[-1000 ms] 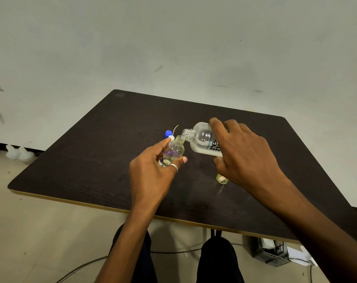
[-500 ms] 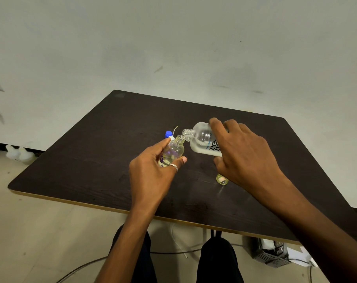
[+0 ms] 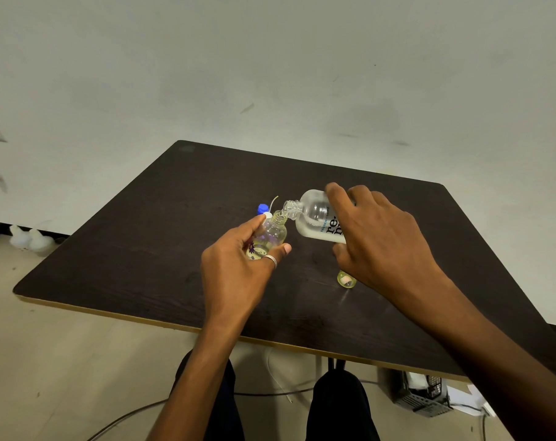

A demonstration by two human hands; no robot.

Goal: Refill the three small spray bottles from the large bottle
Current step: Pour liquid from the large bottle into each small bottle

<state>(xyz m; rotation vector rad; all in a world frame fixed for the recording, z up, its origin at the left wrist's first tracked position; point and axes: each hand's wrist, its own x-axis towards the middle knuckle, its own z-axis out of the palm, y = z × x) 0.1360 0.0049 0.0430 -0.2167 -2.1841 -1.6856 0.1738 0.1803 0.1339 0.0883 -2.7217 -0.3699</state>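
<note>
A: What lies nearest?

B: A small yellowish container (image 3: 346, 279) on the dark worktop (image 3: 143, 249), just under the heel of the right hand (image 3: 381, 243). It is too hidden to tell whether it is one of the three.

A: And the hands?

B: The left hand (image 3: 238, 268) holds the small spray bottle (image 3: 271, 235) near the middle of the worktop. Its fingers (image 3: 251, 224) and thumb curl round the body. The neck is open and leans toward the right. I cannot tell whether the base rests on the worktop. The right hand grips the large bottle (image 3: 314, 221) from above, wrapped over the labelled body. That bottle is tipped almost flat, its uncapped mouth at the small bottle's mouth, touching or nearly so.

A: So which step is this?

B: Pouring into this bottle, I judge. It looks only partly filled, and no stream is clear enough to see.

A: What does the next move call for?

B: Watching the level, then righting the large bottle gently. Both mouths are narrow, so a slip would spill. The blue-capped spray head (image 3: 263, 207) lies just beyond, dip tube pointing away. It likely goes back on next.
</note>
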